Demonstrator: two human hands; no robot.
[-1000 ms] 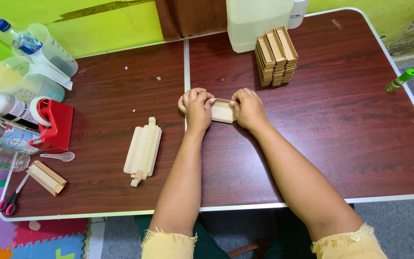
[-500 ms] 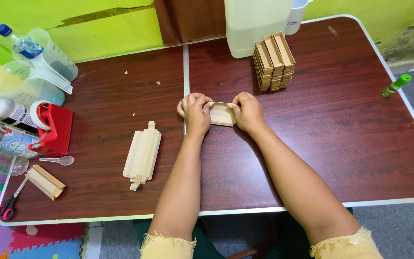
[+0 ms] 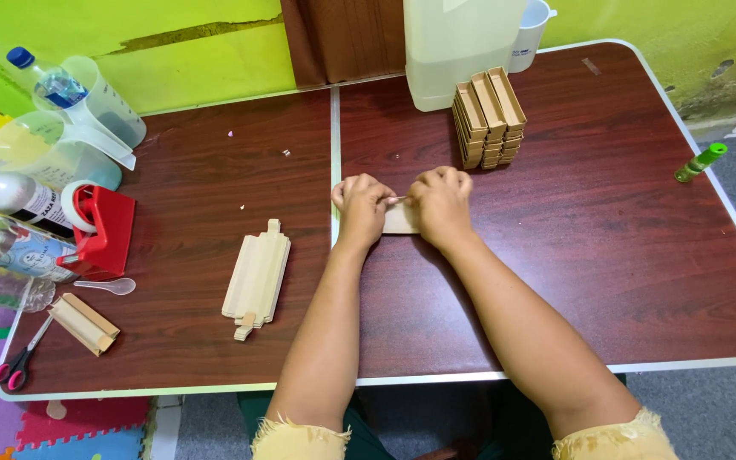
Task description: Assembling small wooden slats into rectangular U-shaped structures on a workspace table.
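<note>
Both hands press a small flat tan cardboard piece (image 3: 400, 220) onto the glossy dark-red wood-grain table (image 3: 606, 247). The left hand (image 3: 361, 207) and right hand (image 3: 440, 203) curl their fingers over its ends, gripping it between them. Beyond the knuckles stands a stack of narrow tan cardboard trays (image 3: 489, 117); left of the fingers lies a flat bundle of pale cardboard strips (image 3: 256, 278).

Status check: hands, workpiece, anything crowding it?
Left hand and right hand both pinching small tan cardboard piece. Flat on table. Stack of tan cardboard trays well behind, clear.
</note>
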